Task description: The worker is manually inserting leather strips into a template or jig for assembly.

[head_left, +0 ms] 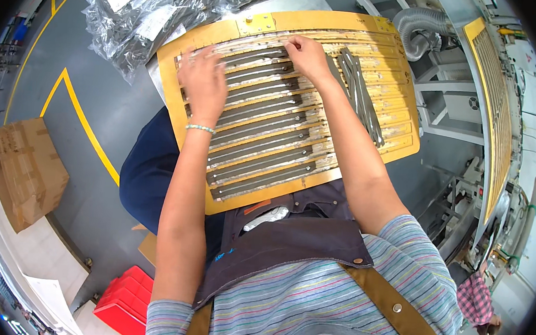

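Observation:
A yellow slotted board (304,22) rests across my lap, its grooves filled with long grey strips (263,148). My left hand (203,82) lies flat on the left ends of the upper strips, fingers spread. My right hand (306,56) presses its fingertips on a grey strip (261,55) in one of the top grooves. A loose bundle of grey strips (362,93) lies on the board's right side, to the right of my right forearm.
Clear plastic bags of dark parts (148,7) are piled behind the board at the left. A second yellow slotted board (497,91) stands in a machine frame at the right. A cardboard box (25,170) and red bins (125,307) sit at the left.

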`<state>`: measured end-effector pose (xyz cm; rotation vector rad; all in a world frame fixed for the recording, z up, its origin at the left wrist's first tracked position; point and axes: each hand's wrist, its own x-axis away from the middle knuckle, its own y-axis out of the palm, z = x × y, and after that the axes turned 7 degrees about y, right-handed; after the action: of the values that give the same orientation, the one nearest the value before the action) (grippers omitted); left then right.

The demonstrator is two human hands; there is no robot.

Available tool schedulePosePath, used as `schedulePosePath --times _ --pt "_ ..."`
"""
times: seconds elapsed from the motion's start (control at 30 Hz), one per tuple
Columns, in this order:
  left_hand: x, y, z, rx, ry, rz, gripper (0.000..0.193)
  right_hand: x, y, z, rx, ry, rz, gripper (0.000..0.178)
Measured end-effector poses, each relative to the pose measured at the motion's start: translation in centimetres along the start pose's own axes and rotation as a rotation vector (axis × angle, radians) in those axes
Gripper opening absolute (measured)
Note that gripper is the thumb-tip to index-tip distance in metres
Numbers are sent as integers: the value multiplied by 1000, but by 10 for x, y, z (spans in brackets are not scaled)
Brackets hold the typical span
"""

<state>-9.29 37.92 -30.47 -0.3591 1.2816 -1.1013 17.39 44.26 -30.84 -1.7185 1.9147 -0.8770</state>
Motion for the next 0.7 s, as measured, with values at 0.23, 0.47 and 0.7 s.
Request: schedulePosePath --times 0.23,0.47,0.7 --pt "-15 41 43 310 333 -338 30 -1 11 12 -15 34 59 17" --pt "-14 50 48 310 363 -405 37 5 18 9 -8 74 141 16" --pt "-16 70 46 423 256 -422 36 3 16 15 -126 -16 147 15"
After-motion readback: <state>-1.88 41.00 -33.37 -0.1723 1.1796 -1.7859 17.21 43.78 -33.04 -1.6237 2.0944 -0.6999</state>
